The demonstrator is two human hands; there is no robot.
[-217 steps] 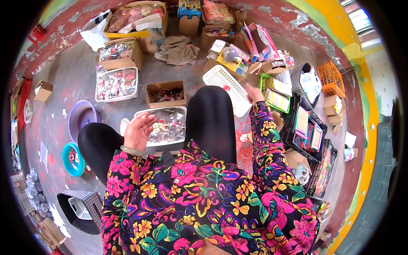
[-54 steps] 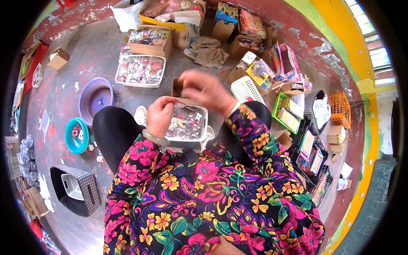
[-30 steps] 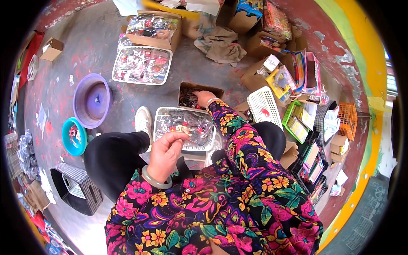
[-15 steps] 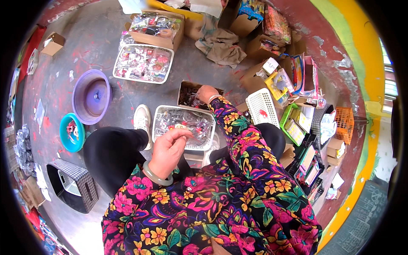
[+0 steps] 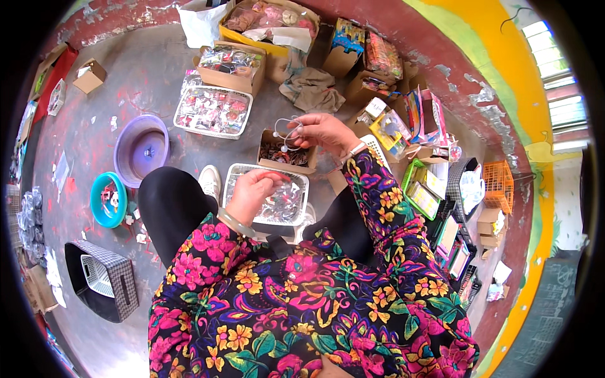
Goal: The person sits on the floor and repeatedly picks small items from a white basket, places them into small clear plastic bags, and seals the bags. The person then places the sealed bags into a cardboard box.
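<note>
My right hand [image 5: 324,131] pinches a thin, pale hair tie [image 5: 283,148] with round beads, its loop hanging over a small cardboard box [image 5: 287,167]. Dark brown pieces fill that box. My left hand [image 5: 247,196] is closed at the fingertips on a small red item [image 5: 276,176], mostly covered by the fingers. Beneath the left hand, a white plastic basket [image 5: 306,200] holds clear packets with dark and red contents. It stands between my feet, just nearer to me than the cardboard box.
Farther off stand another white basket [image 5: 212,132] of packets and a filled carton [image 5: 242,80]. A purple basin [image 5: 120,154], a teal basin [image 5: 94,214] and a checked bin [image 5: 126,296] are at the left. Boxes, a green basket [image 5: 408,179] and an orange crate [image 5: 498,189] line the right.
My right hand has come up out of the cardboard box with the hair tie. The left hand has shifted slightly upward over the basket, and the whole view has tilted.
</note>
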